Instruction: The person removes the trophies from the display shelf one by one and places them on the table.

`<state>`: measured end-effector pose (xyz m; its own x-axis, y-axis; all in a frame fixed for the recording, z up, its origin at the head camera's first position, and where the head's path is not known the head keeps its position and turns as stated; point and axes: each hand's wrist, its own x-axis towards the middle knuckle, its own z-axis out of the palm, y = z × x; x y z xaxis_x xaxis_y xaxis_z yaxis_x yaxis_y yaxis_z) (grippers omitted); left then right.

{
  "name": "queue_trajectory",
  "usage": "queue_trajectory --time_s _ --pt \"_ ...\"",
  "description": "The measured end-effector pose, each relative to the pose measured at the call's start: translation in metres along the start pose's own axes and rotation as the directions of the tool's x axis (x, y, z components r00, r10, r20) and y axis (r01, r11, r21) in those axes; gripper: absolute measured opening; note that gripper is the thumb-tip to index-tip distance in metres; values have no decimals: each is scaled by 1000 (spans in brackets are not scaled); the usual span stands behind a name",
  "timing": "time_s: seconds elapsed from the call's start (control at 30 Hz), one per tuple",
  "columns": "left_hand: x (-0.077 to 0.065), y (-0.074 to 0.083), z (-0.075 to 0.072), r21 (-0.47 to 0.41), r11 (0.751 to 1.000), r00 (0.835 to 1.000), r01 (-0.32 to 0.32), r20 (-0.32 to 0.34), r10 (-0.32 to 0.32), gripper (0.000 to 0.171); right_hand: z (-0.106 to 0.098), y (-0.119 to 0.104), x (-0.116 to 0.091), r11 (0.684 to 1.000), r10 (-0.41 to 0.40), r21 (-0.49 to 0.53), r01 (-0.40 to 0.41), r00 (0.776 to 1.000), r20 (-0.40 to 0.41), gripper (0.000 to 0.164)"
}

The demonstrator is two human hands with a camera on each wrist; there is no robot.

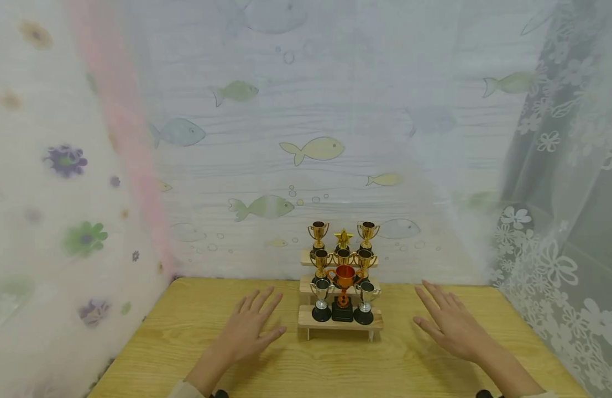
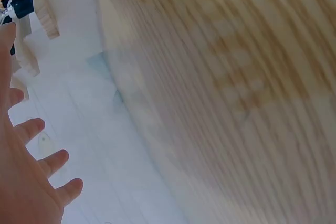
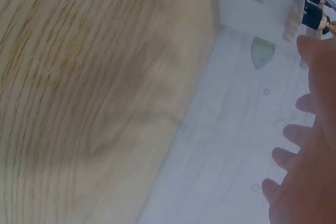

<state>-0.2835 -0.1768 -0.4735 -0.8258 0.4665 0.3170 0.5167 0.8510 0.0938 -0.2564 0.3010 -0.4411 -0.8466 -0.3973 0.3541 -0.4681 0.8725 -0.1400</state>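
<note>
A small three-tier wooden stand [image 1: 306, 318] holds several miniature trophies. On its front step, a bronze-orange trophy cup [image 1: 344, 277] on a square black base stands between a left silver trophy cup [image 1: 322, 288] and a right silver trophy cup [image 1: 367, 293]. Gold cups fill the middle step, partly hidden behind the front row. At the top, a gold star trophy [image 1: 343, 238] sits between two gold cups. My left hand [image 1: 244, 331], fingers spread and palm down, is left of the stand. To the right is my right hand [image 1: 452, 330], fingers extended. Both hands hold nothing.
The stand is on a wood-grain table [image 1: 186, 326], near its back edge. Behind rises a pale fish-print curtain [image 1: 306, 99]. A flower-print curtain [image 1: 52, 221] borders the left side, and a sheer lace curtain [image 1: 549, 265] the right.
</note>
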Motion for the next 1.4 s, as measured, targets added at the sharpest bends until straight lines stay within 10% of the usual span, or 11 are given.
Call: queue_trajectory --time_s 1.4 --pt "10 19 8 -208 978 996 3 -83 -20 70 14 -30 28 968 20 251 -13 999 -25 67"
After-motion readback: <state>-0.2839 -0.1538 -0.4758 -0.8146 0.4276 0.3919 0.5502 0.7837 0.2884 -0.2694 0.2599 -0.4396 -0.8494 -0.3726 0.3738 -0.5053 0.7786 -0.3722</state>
